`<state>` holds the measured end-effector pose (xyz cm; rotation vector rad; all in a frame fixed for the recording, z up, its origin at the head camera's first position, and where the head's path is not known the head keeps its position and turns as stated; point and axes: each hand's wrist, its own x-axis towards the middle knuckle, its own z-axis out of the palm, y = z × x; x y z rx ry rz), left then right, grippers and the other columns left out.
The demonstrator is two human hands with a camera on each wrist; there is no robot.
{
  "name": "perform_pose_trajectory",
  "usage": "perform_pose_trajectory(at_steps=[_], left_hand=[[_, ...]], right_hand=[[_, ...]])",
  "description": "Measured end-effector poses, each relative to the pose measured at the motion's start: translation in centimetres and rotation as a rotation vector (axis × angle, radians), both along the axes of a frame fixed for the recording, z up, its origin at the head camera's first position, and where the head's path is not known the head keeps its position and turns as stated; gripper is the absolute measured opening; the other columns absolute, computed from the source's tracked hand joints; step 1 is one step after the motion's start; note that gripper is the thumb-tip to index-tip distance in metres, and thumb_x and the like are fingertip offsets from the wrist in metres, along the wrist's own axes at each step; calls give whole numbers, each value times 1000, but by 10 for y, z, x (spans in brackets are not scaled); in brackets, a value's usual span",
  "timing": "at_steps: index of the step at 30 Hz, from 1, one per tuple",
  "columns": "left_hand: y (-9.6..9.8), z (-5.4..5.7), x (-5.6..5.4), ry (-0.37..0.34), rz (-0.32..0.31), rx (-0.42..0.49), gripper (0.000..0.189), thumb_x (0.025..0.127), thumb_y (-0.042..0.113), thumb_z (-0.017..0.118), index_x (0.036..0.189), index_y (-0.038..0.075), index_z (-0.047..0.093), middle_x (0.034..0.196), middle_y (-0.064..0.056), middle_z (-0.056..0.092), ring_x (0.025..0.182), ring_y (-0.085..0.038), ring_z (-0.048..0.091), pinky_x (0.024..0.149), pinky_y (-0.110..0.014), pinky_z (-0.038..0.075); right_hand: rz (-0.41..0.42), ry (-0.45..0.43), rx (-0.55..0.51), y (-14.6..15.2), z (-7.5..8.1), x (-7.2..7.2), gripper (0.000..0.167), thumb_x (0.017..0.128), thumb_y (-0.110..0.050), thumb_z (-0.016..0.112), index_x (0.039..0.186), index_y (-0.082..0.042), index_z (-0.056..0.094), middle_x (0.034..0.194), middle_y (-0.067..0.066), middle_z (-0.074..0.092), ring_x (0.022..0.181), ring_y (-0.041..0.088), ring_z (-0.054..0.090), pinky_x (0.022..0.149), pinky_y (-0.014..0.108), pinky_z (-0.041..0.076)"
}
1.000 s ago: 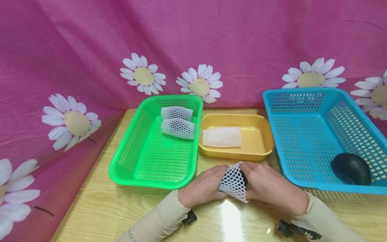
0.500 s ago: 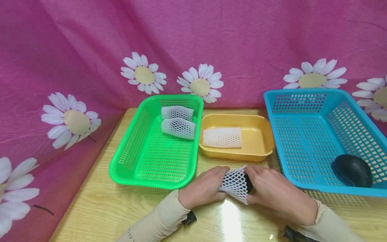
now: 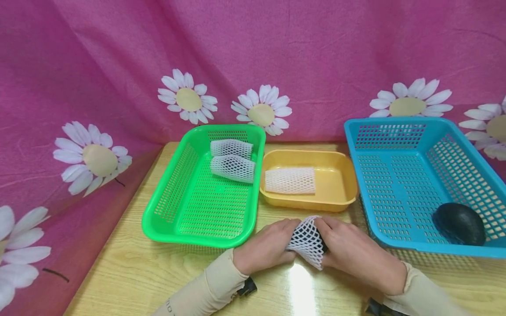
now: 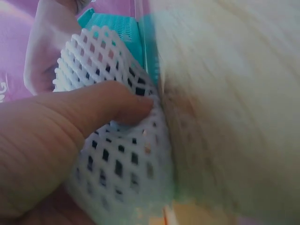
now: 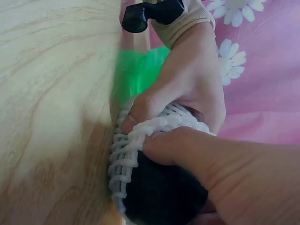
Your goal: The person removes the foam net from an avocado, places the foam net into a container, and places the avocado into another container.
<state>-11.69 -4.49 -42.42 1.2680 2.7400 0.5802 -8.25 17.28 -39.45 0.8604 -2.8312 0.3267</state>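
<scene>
Low over the table front, both hands work on a white foam fruit net (image 3: 306, 246) with a dark oval fruit (image 5: 161, 194), avocado-like, partly inside it. My left hand (image 3: 265, 246) grips the net's left end, thumb pressed into the mesh in the left wrist view. At the other end my right hand (image 3: 357, 252) holds the fruit, its thumb at the net's open rim in the right wrist view. The fruit's dark end sticks out of that rim; mesh and fingers hide the rest. Another dark oval fruit (image 3: 460, 224) lies in the blue basket (image 3: 391, 197).
A green basket (image 3: 213, 215) on the left holds two netted pieces (image 3: 232, 168). Between the baskets stands a yellow tray (image 3: 336, 180) with a flat white foam net (image 3: 290, 180) in it. A pink flowered cloth (image 3: 324, 57) hangs behind the table (image 3: 126, 272).
The right hand has shifted slightly around the net's open end, and the mesh now covers more of the fruit than half a second ago. The left hand keeps its place.
</scene>
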Motion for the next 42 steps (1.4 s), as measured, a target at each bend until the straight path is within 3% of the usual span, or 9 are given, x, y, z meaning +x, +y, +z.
perform_pose_trajectory(at_steps=[3, 15, 25, 34, 38, 42], left_hand=[[0, 1, 0, -5, 2, 22, 53, 83, 12, 78, 132, 9, 58, 119, -2, 70, 108, -12, 68, 98, -24, 57], [1, 5, 1, -33, 39, 6, 48, 85, 6, 76, 130, 9, 60, 119, -2, 72, 111, -13, 70, 99, -24, 57], [1, 5, 1, 35, 18, 62, 31, 95, 4, 66, 125, 10, 63, 112, -2, 74, 104, -14, 72, 95, -22, 58], [0, 5, 1, 113, 62, 39, 24, 100, 0, 54, 120, 9, 64, 104, -1, 72, 96, -13, 71, 85, -26, 61], [-1, 4, 1, 143, 74, 20, 27, 97, -3, 55, 121, 7, 63, 105, -2, 72, 96, -14, 71, 86, -28, 61], [-2, 4, 2, 163, 84, -22, 39, 92, 3, 66, 130, 2, 61, 116, -7, 72, 106, -20, 71, 95, -32, 60]], right_hand=[[-1, 23, -3, 0, 0, 0, 51, 71, -27, 92, 107, -5, 63, 95, 4, 68, 76, 15, 68, 62, 33, 60], [-11, 19, 5, 0, 3, 2, 53, 64, -29, 92, 101, -7, 63, 92, 1, 66, 73, 12, 65, 62, 32, 59], [-42, 26, 2, 1, 9, 3, 46, 68, -33, 88, 97, -11, 60, 85, -4, 63, 67, 7, 60, 56, 31, 52], [-71, 19, 2, 1, 12, 4, 47, 70, -37, 89, 97, -11, 61, 85, -3, 67, 66, 10, 61, 56, 33, 52], [-60, 36, 16, 1, 10, 3, 49, 69, -39, 90, 96, -9, 62, 83, 0, 67, 65, 14, 63, 55, 36, 54], [-67, 10, 40, 1, 10, 3, 51, 68, -40, 90, 97, -8, 64, 83, 1, 67, 65, 13, 63, 55, 35, 54]])
